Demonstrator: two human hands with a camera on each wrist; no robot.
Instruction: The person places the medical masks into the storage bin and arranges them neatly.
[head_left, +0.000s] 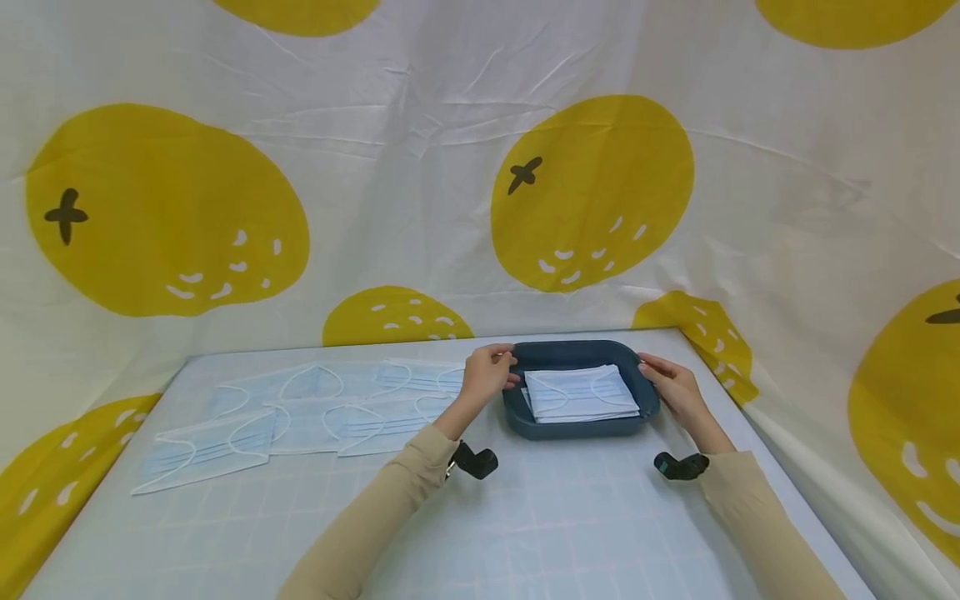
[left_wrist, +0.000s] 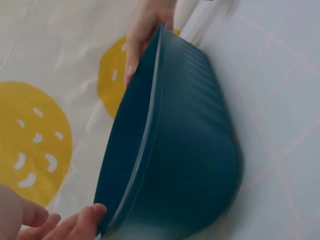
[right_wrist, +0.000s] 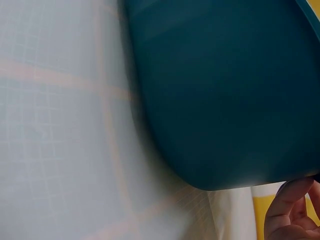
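The basin (left_wrist: 195, 130) looked like smooth plastic with a soft sheen, faintly ribbed along one side. The stacked masks (head_left: 581, 395) and spread masks (head_left: 217, 446) looked papery, matt and finely pleated. The worktop (head_left: 585, 517) appeared smooth; the backdrop (head_left: 420, 225) resembled creased, faintly shiny cloth, the sleeves (head_left: 367, 517) matt woven fabric.

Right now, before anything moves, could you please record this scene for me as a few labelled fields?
Left hand: the left hand holds the left end of the basin by its rim
Right hand: the right hand grips the right end of the rim
Basin: dark blue-green, rounded corners
Basin contents: stacked masks with white ear loops
Left of basin: loose masks, pale blue, some overlapping
Surface: table with a pale gridded cover
Backdrop: white cloth printed with yellow fruit shapes
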